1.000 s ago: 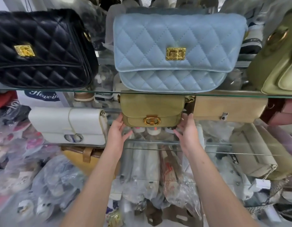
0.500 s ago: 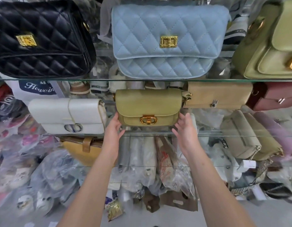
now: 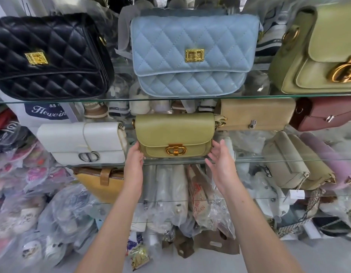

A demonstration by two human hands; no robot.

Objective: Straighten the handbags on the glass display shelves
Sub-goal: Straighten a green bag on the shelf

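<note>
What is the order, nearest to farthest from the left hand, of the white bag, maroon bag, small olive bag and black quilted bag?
1. small olive bag, touching the left hand.
2. white bag, same shelf, just left.
3. black quilted bag, shelf above, left.
4. maroon bag, far right.

Bright, even light is falling from overhead, leaving only faint, soft shadows beneath the bags. Just above the fingers [image 3: 137,152], the gold clasp [image 3: 175,150] is glinting. Higher above them, the front edge of the upper glass shelf [image 3: 170,99] is catching a pale green gleam. Up and to the left, the black quilted bag [image 3: 58,56] is showing white sheen along its ridges. The wide lens is bowing the shelf lines and stretching the olive bag [image 3: 318,62] far up to the right. Down to the left, the plastic-wrapped goods [image 3: 33,223] are smearing into soft blur.
</note>
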